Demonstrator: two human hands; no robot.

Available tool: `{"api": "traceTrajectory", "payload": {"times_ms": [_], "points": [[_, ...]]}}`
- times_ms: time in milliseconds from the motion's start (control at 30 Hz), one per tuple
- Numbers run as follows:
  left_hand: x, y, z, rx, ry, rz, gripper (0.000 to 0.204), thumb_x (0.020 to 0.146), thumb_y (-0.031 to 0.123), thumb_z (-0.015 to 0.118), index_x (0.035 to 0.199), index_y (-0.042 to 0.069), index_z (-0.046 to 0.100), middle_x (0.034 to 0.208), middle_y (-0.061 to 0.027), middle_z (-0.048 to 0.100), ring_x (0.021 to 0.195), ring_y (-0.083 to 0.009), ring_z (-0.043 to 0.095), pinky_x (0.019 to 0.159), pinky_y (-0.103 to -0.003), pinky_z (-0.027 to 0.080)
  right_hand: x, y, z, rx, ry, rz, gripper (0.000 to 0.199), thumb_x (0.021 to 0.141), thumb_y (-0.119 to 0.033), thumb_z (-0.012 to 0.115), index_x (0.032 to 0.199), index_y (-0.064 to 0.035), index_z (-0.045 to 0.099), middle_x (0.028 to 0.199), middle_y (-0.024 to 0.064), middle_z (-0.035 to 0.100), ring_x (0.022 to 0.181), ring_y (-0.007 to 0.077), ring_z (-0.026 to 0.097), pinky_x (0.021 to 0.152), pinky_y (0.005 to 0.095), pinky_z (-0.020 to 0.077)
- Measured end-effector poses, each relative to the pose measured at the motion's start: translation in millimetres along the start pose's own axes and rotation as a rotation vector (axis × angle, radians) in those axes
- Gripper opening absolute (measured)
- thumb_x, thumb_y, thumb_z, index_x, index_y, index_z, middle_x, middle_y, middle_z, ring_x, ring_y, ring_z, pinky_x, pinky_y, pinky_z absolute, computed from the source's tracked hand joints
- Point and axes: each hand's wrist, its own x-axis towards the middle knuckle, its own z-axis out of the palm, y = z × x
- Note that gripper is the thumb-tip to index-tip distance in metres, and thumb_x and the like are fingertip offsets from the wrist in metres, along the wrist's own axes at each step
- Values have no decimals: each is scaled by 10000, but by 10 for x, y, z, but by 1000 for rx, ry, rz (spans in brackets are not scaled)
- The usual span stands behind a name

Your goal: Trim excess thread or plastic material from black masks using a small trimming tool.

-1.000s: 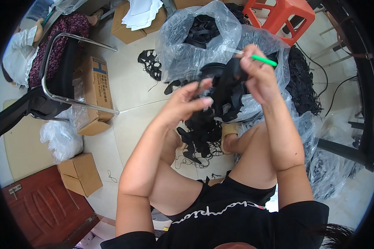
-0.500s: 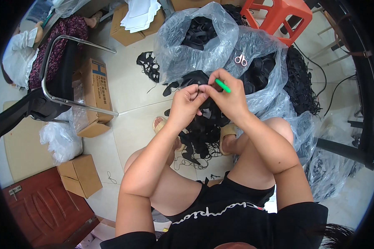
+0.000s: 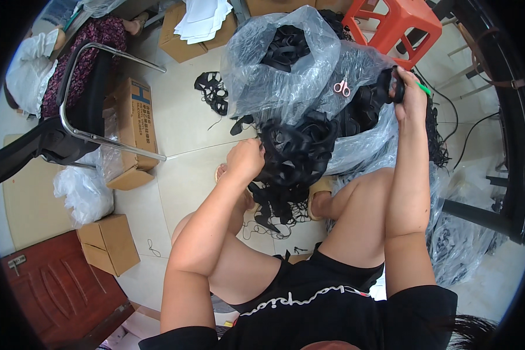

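Black pieces point(image 3: 297, 146) between wide-apart hands point(image 3: 413, 100)

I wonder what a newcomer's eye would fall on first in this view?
Probably the orange-red plastic stool at the upper right. Next, perhaps the heap of black pieces in the middle, beside the person's left hand, and the bright green handle poking out from the right hand. Pink-handled scissors stand out on the clear plastic above the heap.

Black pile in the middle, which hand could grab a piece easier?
Probably the left hand: it's at the left edge of the black pile. The right hand is farther off, holding a black piece and a green stick.
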Motion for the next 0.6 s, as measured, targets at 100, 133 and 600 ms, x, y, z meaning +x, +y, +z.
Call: {"api": "traceTrajectory", "payload": {"times_ms": [100, 133, 600], "points": [[-7, 1, 2, -55, -45, 31, 118, 833, 124, 583, 875, 47, 662, 721, -95, 686, 737, -288, 667, 684, -408, 506, -78, -1, 32, -598, -247, 2, 162, 759, -138, 718, 693, -85, 580, 653, -17, 572, 594, 89, 523, 549, 253, 410], [-12, 21, -11, -54, -46, 34, 118, 833, 124, 583, 875, 47, 662, 721, -95, 686, 737, -288, 667, 684, -408, 506, -134, 96, 84, -798, -311, -81, 148, 763, -132, 726, 742, -107, 582, 680, -32, 558, 606, 61, 506, 544, 219, 386], [-220, 323, -320, -215, 98, 179, 224, 861, 38, 528, 1052, 76, 639, 838, -115, 697, 719, -273, 662, 678, -375, 511, -614, 758, 967, -1109, -579, -558, 299, 859, -310, 634, 921, -31, 545, 787, 211, 626, 804, 416, 595, 710, 464, 464]]}}
